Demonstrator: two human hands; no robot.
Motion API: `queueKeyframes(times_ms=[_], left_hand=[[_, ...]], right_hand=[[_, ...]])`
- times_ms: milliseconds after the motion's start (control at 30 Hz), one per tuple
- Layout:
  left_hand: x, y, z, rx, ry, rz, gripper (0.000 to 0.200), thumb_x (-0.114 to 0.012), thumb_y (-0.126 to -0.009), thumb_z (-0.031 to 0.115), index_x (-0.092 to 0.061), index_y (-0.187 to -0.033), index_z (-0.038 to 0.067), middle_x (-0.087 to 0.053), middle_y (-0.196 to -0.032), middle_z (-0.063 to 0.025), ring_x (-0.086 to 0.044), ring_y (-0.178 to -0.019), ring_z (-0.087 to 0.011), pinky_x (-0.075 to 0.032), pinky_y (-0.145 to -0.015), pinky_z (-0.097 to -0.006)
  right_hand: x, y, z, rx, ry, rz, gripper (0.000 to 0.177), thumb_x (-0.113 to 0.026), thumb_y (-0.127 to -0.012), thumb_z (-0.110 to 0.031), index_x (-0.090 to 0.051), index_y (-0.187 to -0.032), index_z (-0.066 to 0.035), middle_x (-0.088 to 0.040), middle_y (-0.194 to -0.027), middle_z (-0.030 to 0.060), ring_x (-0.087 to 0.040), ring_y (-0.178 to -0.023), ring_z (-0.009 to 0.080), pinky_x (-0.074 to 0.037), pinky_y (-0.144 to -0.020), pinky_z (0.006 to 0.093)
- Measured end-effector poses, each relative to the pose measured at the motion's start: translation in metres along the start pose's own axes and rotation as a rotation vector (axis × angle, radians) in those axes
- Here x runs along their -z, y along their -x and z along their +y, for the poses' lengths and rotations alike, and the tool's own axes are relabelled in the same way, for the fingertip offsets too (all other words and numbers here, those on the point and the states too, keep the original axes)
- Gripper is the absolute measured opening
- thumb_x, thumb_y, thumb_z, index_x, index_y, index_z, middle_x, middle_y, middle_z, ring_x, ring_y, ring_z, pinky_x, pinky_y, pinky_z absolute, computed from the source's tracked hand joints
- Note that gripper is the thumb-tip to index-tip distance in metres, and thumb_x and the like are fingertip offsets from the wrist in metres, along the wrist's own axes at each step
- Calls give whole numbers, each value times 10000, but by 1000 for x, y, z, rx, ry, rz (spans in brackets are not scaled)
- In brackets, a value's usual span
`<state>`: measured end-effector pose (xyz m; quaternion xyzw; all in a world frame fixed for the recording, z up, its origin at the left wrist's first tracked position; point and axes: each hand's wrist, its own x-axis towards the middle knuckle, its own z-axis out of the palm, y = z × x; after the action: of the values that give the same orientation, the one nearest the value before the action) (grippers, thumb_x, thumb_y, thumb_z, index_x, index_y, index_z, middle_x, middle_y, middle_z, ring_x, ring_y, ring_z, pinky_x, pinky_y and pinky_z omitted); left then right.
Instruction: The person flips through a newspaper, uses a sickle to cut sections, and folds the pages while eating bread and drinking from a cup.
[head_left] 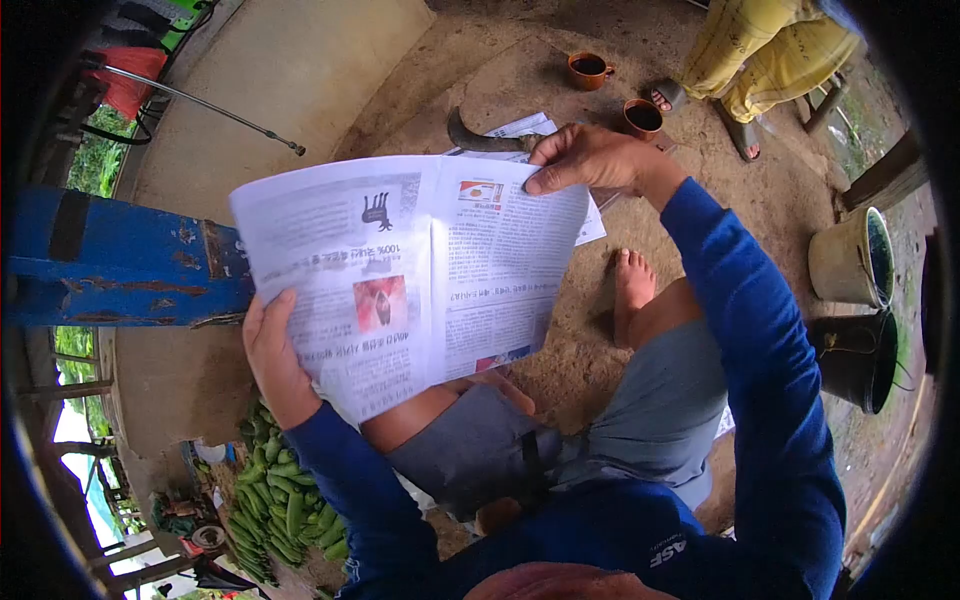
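Note:
A spread newspaper page (490,250) is held up in front of my lap, with a fold down its middle. Along its left edge, my left hand (275,360) grips the sheet, fingertips showing on the printed side. My right hand (605,160) pinches the upper right edge, thumb on the front and the other fingers behind. Just beyond the top edge, a sickle (478,138) with a dark curved blade points left, its handle end overlapped by my right hand in this view. Behind the held page, more newspapers (525,126) show in part.
Two brown cups (588,68) of dark liquid stand ahead, near a person in yellow patterned trousers (765,60). Green bananas or similar long produce (285,490) lie at lower left. A blue beam (130,260) is at left; a white bucket (840,258) and a black bucket (850,360) are at right.

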<state>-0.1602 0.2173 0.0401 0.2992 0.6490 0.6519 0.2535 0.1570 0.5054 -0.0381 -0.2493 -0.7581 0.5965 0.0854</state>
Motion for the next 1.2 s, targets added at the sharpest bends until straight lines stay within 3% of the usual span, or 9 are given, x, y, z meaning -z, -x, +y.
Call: queueKeyframes(times_ms=[167, 500, 633, 767, 800, 900, 1000, 1167, 1200], left_hand=[[7, -45, -47, 175, 2, -214, 338, -637, -940, 78, -632, -1258, -35, -710, -1153, -111, -685, -1007, -189, -529, -894, -307], [9, -75, -195, 314, 37, -354, 320, -585, -1013, 70, -575, -1327, 11, -660, -1270, -80, -625, -1124, -170, -487, -987, -328], [10, -72, -216, 218, -189, -297, 555, -627, -985, 48, -385, -1482, -3, -637, -1317, -119, -593, -1189, -187, -454, -1032, -327], [4, -63, -201, 34, -825, -231, 896, -740, -907, 163, -169, -1581, 9, -512, -1470, -268, -531, -1342, -381, -397, -1125, -406], [14, -68, -217, -343, -1016, -263, 961, -779, -876, 261, -179, -1584, 11, -429, -1516, -316, -438, -1410, -447, -376, -1147, -433], [-4, -70, -187, -383, -1076, -574, 789, -763, -914, 314, -360, -1531, 33, -444, -1529, -199, -475, -1377, -291, -429, -1094, -400], [-56, -42, -116, 603, -219, -740, 644, -754, -928, 369, -522, -1420, 24, -542, -1446, -106, -526, -1304, -227, -446, -1055, -366], [-90, -50, -154, 355, -329, -629, 384, -672, -949, 242, -650, -1242, -4, -715, -1118, -109, -661, -1020, -213, -514, -883, -352], [-85, -59, -169, 381, -280, -576, 363, -657, -946, 203, -650, -1241, -8, -712, -1128, -115, -664, -1022, -216, -520, -877, -359]], right_hand=[[-3, -17, 35, -119, 283, 103, 534, -783, -852, -486, -727, -1194, -80, -719, -1139, 116, -686, -949, 220, -545, -823, 341], [-18, -55, 5, -161, 137, 329, 373, -728, -880, -270, -710, -1183, -53, -699, -1089, 143, -718, -886, 247, -643, -585, 378], [-30, -83, -21, -51, 36, 323, 298, -716, -882, -221, -717, -1098, -16, -706, -1044, 111, -721, -862, 257, -643, -581, 391], [-42, -145, 6, 186, 340, 273, 197, -683, -883, -104, -717, -1042, 6, -709, -954, 89, -743, -837, 261, -640, -588, 352], [-45, -167, 23, 263, 348, 269, 194, -677, -886, -85, -716, -1050, 9, -712, -951, 100, -748, -825, 259, -639, -587, 346], [-70, -170, 2, 129, 42, 289, 283, -678, -914, -112, -669, -1158, 31, -710, -1005, 126, -733, -824, 235, -653, -591, 348], [-94, -180, -4, 16, -280, 297, 325, -690, -932, -138, -646, -1206, 30, -707, -1030, 132, -723, -867, 213, -662, -603, 348], [-96, -183, -12, 21, -609, 174, 308, -664, -971, -179, -647, -1201, 25, -718, -1022, 144, -732, -963, 219, -663, -730, 354], [-87, -194, 8, 101, -344, 195, 283, -656, -954, -150, -660, -1176, 26, -723, -1024, 166, -741, -934, 248, -658, -729, 370]])
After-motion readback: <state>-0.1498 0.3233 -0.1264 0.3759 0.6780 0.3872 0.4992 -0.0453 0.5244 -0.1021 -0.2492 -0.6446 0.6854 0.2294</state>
